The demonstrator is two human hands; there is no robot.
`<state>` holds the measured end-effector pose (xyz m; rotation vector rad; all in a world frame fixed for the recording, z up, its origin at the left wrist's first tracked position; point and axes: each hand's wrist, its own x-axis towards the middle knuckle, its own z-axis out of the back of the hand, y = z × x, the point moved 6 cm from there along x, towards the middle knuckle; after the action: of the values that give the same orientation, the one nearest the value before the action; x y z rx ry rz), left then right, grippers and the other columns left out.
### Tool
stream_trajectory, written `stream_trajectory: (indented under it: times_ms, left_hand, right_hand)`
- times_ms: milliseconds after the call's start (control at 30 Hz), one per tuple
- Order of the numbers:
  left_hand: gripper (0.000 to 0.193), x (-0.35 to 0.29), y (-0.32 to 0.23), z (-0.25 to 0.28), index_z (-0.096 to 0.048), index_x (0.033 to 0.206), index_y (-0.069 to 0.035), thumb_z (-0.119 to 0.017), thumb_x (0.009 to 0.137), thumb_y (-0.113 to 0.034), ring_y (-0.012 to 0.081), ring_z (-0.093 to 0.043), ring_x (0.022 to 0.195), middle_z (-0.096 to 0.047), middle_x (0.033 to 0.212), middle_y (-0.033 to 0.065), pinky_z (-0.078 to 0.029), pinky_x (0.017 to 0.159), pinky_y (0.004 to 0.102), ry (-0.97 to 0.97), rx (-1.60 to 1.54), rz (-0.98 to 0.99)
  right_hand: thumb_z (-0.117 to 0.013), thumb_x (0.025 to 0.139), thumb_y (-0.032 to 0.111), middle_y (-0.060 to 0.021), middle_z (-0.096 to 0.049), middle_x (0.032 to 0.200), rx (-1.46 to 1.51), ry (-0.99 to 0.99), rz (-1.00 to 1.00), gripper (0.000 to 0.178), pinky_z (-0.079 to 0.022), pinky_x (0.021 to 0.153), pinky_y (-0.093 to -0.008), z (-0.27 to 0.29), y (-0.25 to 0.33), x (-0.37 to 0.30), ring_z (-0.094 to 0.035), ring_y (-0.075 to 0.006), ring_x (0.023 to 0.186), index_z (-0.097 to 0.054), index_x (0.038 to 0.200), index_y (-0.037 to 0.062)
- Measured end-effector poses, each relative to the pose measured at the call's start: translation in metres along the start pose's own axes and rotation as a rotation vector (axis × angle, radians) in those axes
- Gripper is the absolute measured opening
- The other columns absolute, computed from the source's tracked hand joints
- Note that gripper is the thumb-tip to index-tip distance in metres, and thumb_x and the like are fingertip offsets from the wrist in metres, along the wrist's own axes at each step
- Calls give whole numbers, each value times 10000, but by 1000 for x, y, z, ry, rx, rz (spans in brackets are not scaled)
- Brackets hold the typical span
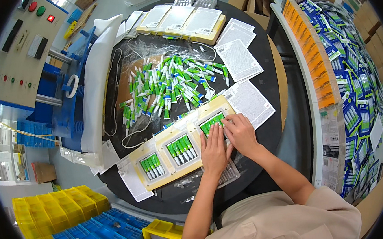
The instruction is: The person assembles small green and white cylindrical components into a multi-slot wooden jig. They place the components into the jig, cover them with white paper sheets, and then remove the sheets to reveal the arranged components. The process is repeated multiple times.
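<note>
Both hands work over a long cream packing jig (pixel 176 148) that lies near the front edge of a round black bench (pixel 265 55). The jig has three pockets, each filled with a row of small green-and-white tubes (pixel 181 147). The left hand (pixel 213 149) lies flat, fingers stretched out, pressing on the near side of the rightmost pocket; it clasps nothing. The right hand (pixel 240 133) rests just beside it, fingertips curled down onto the tubes in that same pocket (pixel 212 123); whether it pinches one I cannot tell.

Behind the jig, toward the middle of the bench, a loose heap of the same tubes (pixel 171 85) lies on a clear plastic sheet. White printed cards (pixel 238 59) lie along the right edge, and a second jig covered with cards (pixel 183 21) sits at the far edge. A blue machine (pixel 66 98) stands off the left edge. Racks of packed blister cards (pixel 345 71) fill the right side.
</note>
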<state>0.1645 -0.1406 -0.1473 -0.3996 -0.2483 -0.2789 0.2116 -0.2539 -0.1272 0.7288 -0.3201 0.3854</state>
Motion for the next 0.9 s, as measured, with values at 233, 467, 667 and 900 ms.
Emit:
stream_trajectory:
  times_ms: [233, 467, 667, 900]
  left_hand:
    - [625, 1, -1, 7, -495, 1442, -6, -694, 918, -283, 302, -458, 1416, -489, 1517, 155, -213, 1220, 555, 40, -22, 28]
    - [450, -79, 41, 74, -579, 1344, -28, -678, 932, -181, 320, -556, 1295, -583, 1403, 167, -322, 1167, 556, -142, 24, 176]
    - [629, -206, 158, 165, -480, 1436, -9, -722, 877, -166, 359, -453, 1389, -497, 1486, 192, -321, 1165, 542, -164, 187, 615]
    - [944, -250, 249, 158, -335, 1542, -23, -807, 804, -376, 354, -299, 1500, -297, 1630, 182, -267, 1186, 594, 256, 284, 588]
  right_hand:
    - [-673, 844, 74, -99, -665, 1148, 12, 53, 136, 270, -490, 883, -429, 9, -7, 10, -612, -299, 1051, -687, 1109, 25]
    - [-591, 846, 17, -178, -511, 1476, -562, 540, 391, 540, -372, 1161, -465, 53, -65, -9, -443, -322, 1418, -560, 1383, 53]
    - [-543, 911, 123, -220, -552, 1428, -677, 542, 577, 485, -453, 1106, -429, 46, -95, -33, -544, -321, 1338, -536, 1366, -46]
    - [-550, 895, 117, -199, -641, 1304, -674, 456, 559, 425, -494, 1047, -382, 57, -93, -42, -627, -308, 1208, -596, 1267, -82]
